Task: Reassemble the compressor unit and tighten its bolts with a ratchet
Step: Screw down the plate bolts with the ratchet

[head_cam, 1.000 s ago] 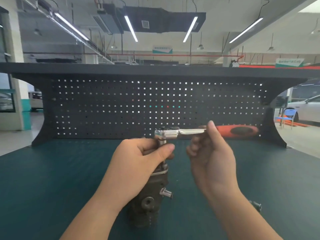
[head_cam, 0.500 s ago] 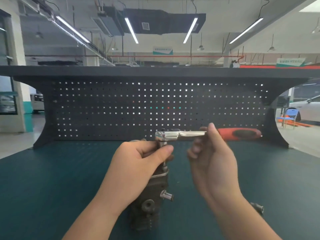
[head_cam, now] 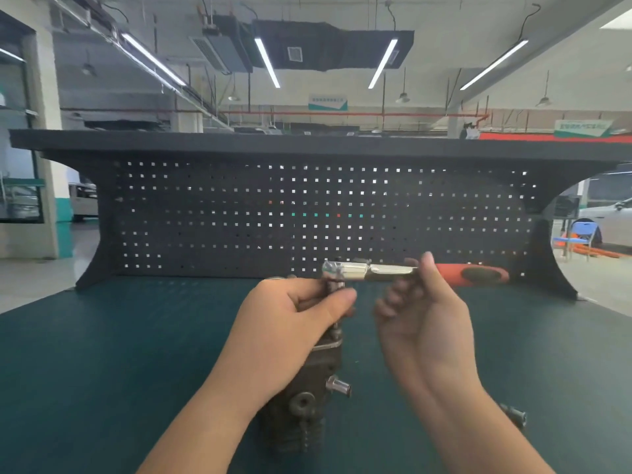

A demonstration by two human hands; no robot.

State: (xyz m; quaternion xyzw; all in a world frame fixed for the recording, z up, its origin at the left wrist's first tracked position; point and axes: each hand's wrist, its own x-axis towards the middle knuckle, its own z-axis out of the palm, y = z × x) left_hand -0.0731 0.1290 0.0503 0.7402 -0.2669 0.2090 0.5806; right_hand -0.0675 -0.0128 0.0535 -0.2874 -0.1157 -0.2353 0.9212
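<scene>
With your left hand (head_cam: pixel 290 323) pinching the socket extension (head_cam: pixel 337 292) above the compressor unit (head_cam: pixel 307 388), keep it plumb while your right hand (head_cam: pixel 420 309), fingers curled on the ratchet (head_cam: pixel 376 270) shank, swings short even strokes.

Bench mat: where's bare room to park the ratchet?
Green mat lies bare left of the compressor up to the pegboard. Also bare far right, below the ratchet handle. Crowded at centre: both hands, and a loose bolt near right.
</scene>
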